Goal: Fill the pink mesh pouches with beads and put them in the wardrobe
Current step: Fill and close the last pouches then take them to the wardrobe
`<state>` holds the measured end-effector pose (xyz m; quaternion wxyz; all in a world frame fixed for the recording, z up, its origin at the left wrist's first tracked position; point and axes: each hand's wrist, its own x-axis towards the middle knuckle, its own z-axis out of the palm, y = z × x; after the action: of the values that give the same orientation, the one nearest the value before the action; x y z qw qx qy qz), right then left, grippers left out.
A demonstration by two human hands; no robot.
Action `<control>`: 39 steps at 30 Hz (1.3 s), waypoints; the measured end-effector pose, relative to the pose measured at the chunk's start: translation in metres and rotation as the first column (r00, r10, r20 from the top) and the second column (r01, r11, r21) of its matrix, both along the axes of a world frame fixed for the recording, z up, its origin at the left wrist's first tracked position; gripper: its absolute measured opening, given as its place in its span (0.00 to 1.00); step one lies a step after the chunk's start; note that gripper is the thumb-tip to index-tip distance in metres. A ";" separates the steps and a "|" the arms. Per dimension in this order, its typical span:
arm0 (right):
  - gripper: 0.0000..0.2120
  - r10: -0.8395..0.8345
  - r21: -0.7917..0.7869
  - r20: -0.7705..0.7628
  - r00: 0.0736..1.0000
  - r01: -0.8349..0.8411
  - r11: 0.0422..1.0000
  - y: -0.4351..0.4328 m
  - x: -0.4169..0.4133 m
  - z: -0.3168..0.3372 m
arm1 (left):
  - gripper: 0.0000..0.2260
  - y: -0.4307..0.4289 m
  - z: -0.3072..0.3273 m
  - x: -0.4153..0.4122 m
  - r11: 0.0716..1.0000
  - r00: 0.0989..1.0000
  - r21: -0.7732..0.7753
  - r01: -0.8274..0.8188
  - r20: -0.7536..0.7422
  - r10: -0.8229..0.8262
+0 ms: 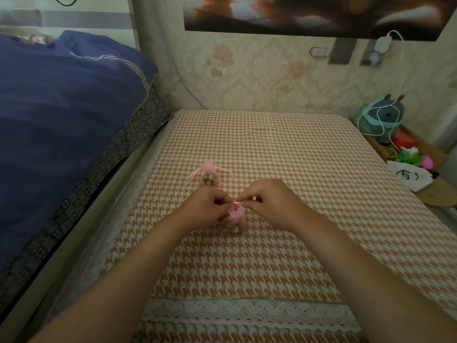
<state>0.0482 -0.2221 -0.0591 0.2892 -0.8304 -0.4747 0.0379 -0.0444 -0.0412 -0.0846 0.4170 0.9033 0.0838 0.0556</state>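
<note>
Near the middle of the surface [296, 157], a little toward the near edge: one pink mesh pouch [235, 219], packed with beads [233, 227], neck gathered into a frill. Bottom on the houndstooth cloth or just above it; cannot tell which.

Left hand [210, 204] and right hand [269, 201] close together over the neck. Grip on both sides narrow, fingertips pinching the ends of the thin pink ribbon [238, 201] and drawing them apart. Judged as closing or knotting the drawstring.

Just beyond the left hand, toward the far-left corner: second pouch [210, 178], filled, neck drawn shut, ribbon ends loose on the cloth, apart from both hands. No wardrobe in view, so both pouches yet to be carried there.

Possible trouble from here:
- Uneven pull, one end slipping from a fingertip, leaving the neck slack and the beads free to spill.
- Spilled beads likely to roll across the cloth and off the left edge into the gap beside the bed [61, 107].
- Too hard a tug, likely to tear the fine mesh or snap the ribbon.
- Knot left half made, likely to open when lifted.

Writing: none readable. Only a line-drawn face on a white bag [408, 175] past the right edge; no brand or label to make out.
</note>
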 end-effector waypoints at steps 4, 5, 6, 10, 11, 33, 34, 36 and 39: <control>0.08 -0.130 0.023 -0.088 0.988 0.133 0.991 0.002 -0.001 -0.001 | 0.06 -0.001 -0.001 0.001 0.997 0.998 -0.034 -0.069 -0.011 0.069; 0.08 -0.174 0.012 -0.092 0.981 0.176 0.984 0.002 0.001 -0.002 | 0.06 0.000 -0.001 0.001 0.995 0.996 -0.039 -0.091 -0.015 0.090; 0.09 -0.211 -0.014 -0.092 0.973 0.211 0.977 0.002 0.003 -0.004 | 0.07 0.000 0.000 0.001 0.992 0.994 -0.060 -0.107 -0.026 0.106; 0.07 -0.275 -0.149 -0.081 0.958 0.261 0.954 0.006 0.005 -0.014 | 0.08 0.002 0.004 -0.005 0.990 0.992 -0.098 -0.104 -0.086 0.095; 0.07 -0.277 -0.178 -0.073 0.958 0.261 0.949 0.007 0.004 -0.016 | 0.12 0.003 0.002 -0.006 0.996 0.993 -0.002 -0.094 -0.078 0.093; 0.08 -0.157 -0.142 0.051 0.986 0.162 0.976 0.020 -0.005 -0.023 | 0.14 0.007 -0.003 0.001 0.995 0.999 0.098 -0.025 -0.032 0.028; 0.08 -0.149 -0.137 0.052 0.987 0.155 0.978 0.020 -0.005 -0.022 | 0.13 0.009 -0.003 0.001 0.994 0.999 0.103 -0.033 -0.010 0.034; 0.08 -0.135 -0.138 0.055 0.989 0.142 0.980 0.021 -0.006 -0.021 | 0.09 0.010 -0.005 0.001 0.995 0.998 0.075 -0.063 0.032 0.061; 0.09 -0.127 -0.144 0.049 0.991 0.133 0.981 0.022 -0.007 -0.022 | 0.06 0.005 -0.006 0.001 0.993 0.992 0.078 -0.085 0.098 0.078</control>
<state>0.0414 -0.2005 -0.0810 0.2198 -0.8792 -0.4210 0.0374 -0.0438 -0.0366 -0.0903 0.3804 0.9119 0.0984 0.1188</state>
